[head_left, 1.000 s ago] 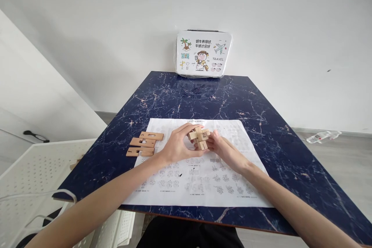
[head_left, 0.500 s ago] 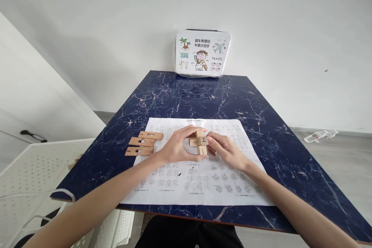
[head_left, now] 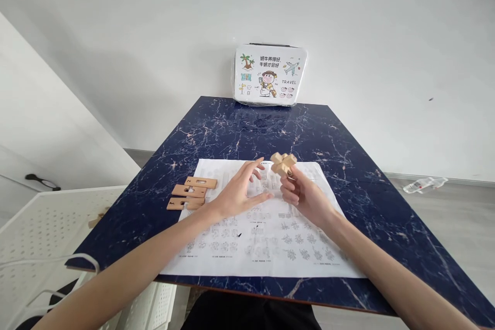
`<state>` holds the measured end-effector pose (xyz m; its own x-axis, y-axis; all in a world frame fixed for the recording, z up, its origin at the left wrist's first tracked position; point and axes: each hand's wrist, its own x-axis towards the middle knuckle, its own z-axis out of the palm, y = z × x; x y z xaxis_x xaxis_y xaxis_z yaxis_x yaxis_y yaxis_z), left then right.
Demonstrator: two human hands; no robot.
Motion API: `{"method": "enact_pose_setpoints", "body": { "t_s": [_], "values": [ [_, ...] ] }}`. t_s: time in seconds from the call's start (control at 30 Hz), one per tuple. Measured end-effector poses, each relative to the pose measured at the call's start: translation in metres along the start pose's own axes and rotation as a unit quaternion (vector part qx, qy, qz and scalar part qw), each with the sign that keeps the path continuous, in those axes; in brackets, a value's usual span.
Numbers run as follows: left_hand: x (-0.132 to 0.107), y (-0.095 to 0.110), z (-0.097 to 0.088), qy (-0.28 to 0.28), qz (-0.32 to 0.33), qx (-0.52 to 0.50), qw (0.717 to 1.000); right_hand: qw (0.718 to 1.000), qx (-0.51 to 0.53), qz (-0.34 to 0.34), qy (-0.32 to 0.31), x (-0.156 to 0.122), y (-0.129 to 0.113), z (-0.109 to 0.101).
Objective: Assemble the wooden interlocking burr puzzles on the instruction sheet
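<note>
My right hand (head_left: 309, 193) grips a wooden burr puzzle (head_left: 283, 163) made of interlocked blocks, raised above the paper and turned at an angle. Some of its lower side is covered by the fingers. To its left, my left hand (head_left: 243, 185) is open, thumb and fingers apart, holding nothing. Beneath both hands lies a white instruction sheet (head_left: 240, 265) printed with small line drawings. Three flat wooden pieces with cut-out slots, marked with numbers, rest at the sheet's left edge; the nearest is a notched plank (head_left: 176, 203).
The dark blue marbled table (head_left: 216, 134) carries a white cartoon-printed case (head_left: 251, 95) standing against the wall at its far edge. A white perforated shelf (head_left: 58, 216) with a cable is at the left. A clear plastic bottle (head_left: 421, 184) lies on the floor at right.
My left hand has let go of the burr puzzle. My right hand has lifted it up and to the right and tilted it, so its numbered faces no longer show clearly.
</note>
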<state>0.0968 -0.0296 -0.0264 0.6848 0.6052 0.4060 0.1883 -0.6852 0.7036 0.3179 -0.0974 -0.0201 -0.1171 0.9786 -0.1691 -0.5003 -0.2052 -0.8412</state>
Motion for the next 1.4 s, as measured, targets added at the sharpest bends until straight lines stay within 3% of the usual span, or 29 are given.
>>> {"method": "enact_pose_setpoints", "body": {
  "t_s": [0.17, 0.3, 0.43, 0.6, 0.67, 0.77, 0.93, 1.07, 1.2, 1.4],
  "values": [
    [-0.003, 0.0, 0.002, -0.039, -0.028, 0.033, 0.998, 0.98, 0.185, -0.007, 0.069, 0.007, -0.002, -0.012],
    [-0.004, 0.003, 0.001, -0.068, -0.018, 0.067, 0.995, 0.968, 0.23, -0.016, 0.1, 0.009, -0.001, -0.016],
    [-0.003, 0.003, 0.002, -0.079, 0.004, 0.103, 0.992, 0.981, 0.18, 0.01, 0.072, 0.005, -0.002, -0.006],
    [-0.001, 0.012, -0.005, -0.107, 0.06, 0.179, 0.976, 1.0, -0.007, 0.013, -0.003, -0.003, 0.0, 0.01],
    [-0.003, 0.017, -0.017, -0.13, 0.071, 0.205, 0.967, 0.998, -0.058, 0.0, -0.024, -0.005, 0.002, 0.012],
    [-0.018, 0.02, -0.047, -0.141, 0.035, 0.221, 0.964, 0.994, -0.101, -0.008, -0.045, -0.004, 0.006, 0.009],
    [-0.076, -0.003, -0.108, -0.102, -0.089, 0.263, 0.955, 0.991, -0.118, -0.007, -0.058, -0.002, 0.007, 0.007],
    [-0.117, -0.022, -0.138, -0.122, -0.147, 0.319, 0.928, 0.992, -0.118, 0.001, -0.052, -0.002, 0.005, 0.01],
    [-0.121, -0.024, -0.137, -0.169, -0.173, 0.329, 0.913, 0.991, -0.119, 0.002, -0.055, -0.001, 0.006, 0.009],
    [-0.085, -0.013, -0.107, -0.201, -0.18, 0.295, 0.916, 0.991, -0.115, -0.005, -0.063, 0.001, 0.008, 0.006]
  ]
}}
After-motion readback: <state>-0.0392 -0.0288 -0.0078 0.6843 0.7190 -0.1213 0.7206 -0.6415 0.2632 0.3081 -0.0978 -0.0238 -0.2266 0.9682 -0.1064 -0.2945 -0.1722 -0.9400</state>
